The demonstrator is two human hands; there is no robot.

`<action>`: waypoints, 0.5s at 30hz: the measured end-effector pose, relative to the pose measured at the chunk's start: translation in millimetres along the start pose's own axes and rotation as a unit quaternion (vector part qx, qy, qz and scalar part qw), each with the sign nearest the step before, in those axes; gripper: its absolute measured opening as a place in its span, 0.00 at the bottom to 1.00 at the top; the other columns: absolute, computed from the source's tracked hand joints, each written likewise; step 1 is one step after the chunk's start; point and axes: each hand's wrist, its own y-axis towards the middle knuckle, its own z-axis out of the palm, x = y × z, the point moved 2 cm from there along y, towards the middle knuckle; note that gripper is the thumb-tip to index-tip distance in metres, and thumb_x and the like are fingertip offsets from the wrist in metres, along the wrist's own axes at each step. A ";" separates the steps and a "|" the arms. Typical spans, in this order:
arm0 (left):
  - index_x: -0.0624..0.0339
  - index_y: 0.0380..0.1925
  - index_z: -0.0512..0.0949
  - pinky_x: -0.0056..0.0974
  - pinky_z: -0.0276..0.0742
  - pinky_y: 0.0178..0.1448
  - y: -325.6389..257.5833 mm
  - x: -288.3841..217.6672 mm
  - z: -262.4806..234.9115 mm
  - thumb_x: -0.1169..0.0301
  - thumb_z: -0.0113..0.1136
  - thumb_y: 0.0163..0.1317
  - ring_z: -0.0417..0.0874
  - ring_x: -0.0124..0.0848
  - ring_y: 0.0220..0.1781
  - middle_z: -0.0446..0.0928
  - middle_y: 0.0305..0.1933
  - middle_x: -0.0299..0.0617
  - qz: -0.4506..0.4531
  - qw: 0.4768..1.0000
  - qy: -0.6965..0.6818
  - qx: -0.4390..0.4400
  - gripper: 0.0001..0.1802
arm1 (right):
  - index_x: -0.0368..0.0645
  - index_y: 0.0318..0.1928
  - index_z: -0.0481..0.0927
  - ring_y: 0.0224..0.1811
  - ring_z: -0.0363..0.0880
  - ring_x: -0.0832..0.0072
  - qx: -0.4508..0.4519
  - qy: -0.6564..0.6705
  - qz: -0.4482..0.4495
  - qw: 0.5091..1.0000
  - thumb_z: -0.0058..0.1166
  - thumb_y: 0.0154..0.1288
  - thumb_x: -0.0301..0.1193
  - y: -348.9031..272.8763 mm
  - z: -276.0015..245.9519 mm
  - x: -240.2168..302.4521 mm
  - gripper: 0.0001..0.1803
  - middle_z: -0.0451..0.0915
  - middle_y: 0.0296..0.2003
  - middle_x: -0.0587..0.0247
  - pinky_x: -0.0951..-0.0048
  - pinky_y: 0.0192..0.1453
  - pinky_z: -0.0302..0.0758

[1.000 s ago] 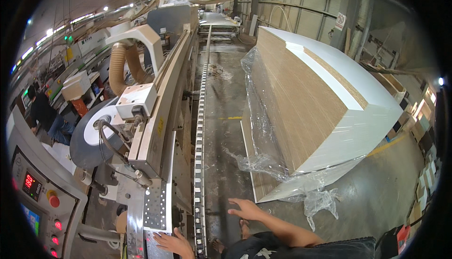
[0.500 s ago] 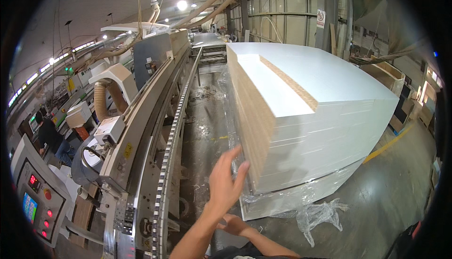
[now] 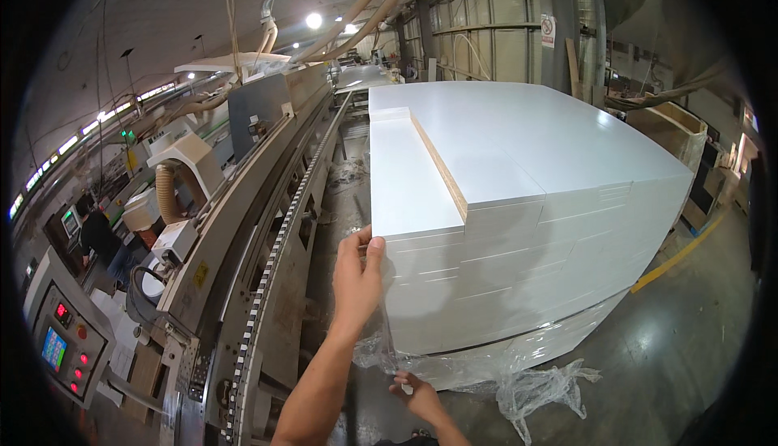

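Note:
A tall stack of white-faced boards (image 3: 502, 259) stands in front of me, its top layer stepped. On the lower left step lies a narrow white board (image 3: 409, 178); beside it runs a raw tan chipboard edge (image 3: 440, 169). My left hand (image 3: 356, 276) is closed on the near left corner of this narrow board, thumb at the front corner and fingers along the left side. Lower down, my right hand (image 3: 421, 401) is empty with its fingers loosely apart, just below the stack's foot. Clear plastic wrap (image 3: 535, 393) hangs crumpled near that hand.
Along my left runs a long machine with a roller-chain track (image 3: 279, 255). A control panel (image 3: 69, 340) with lit buttons stands at the lower left. Farther left, a person (image 3: 101, 239) in dark clothes works. A yellow line (image 3: 681, 255) marks the floor at the right.
My left hand has risen from beside the stack to the corner of the narrow board and closed there. My right hand has moved lower and slightly right. The view has shifted.

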 end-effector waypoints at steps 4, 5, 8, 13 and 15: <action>0.67 0.51 0.79 0.34 0.73 0.55 -4.9 2.3 -6.3 0.57 0.49 0.84 0.76 0.25 0.46 0.80 0.43 0.37 -0.046 0.996 -0.067 -0.043 0.22 | 0.43 0.64 0.78 0.59 0.87 0.58 0.017 0.043 -0.004 0.999 0.70 0.69 0.44 -9.3 6.6 -0.4 0.29 0.89 0.55 0.58 0.63 0.60 0.82; 0.64 0.50 0.79 0.36 0.74 0.56 -3.1 6.3 -14.4 0.57 0.50 0.83 0.79 0.27 0.47 0.80 0.44 0.39 -0.058 0.994 -0.079 -0.053 0.19 | 0.43 0.64 0.78 0.58 0.88 0.60 0.019 0.042 -0.013 0.999 0.70 0.69 0.43 -10.2 7.0 0.8 0.30 0.89 0.54 0.58 0.64 0.60 0.82; 0.62 0.52 0.77 0.45 0.79 0.58 3.6 4.2 -34.5 0.58 0.56 0.78 0.85 0.36 0.52 0.82 0.47 0.44 -0.169 0.935 -0.287 -0.120 0.17 | 0.42 0.67 0.76 0.57 0.88 0.64 0.049 0.056 -0.002 0.997 0.69 0.70 0.41 -12.1 8.7 12.5 0.31 0.90 0.53 0.59 0.65 0.61 0.82; 0.67 0.52 0.74 0.46 0.85 0.52 15.5 3.3 -62.7 0.62 0.60 0.74 0.87 0.37 0.48 0.81 0.48 0.49 -0.197 0.938 -0.275 -0.071 0.18 | 0.34 0.71 0.72 0.60 0.85 0.69 0.129 0.235 0.015 0.963 0.64 0.76 0.36 4.5 15.1 19.4 0.30 0.87 0.57 0.57 0.65 0.68 0.80; 0.67 0.50 0.72 0.43 0.87 0.46 -2.9 0.3 -91.4 0.64 0.61 0.73 0.87 0.36 0.45 0.80 0.48 0.49 -0.191 0.936 -0.288 -0.065 0.17 | 0.32 0.71 0.72 0.62 0.84 0.66 0.134 0.315 0.032 0.939 0.60 0.78 0.34 13.9 0.6 65.7 0.28 0.85 0.60 0.56 0.63 0.70 0.78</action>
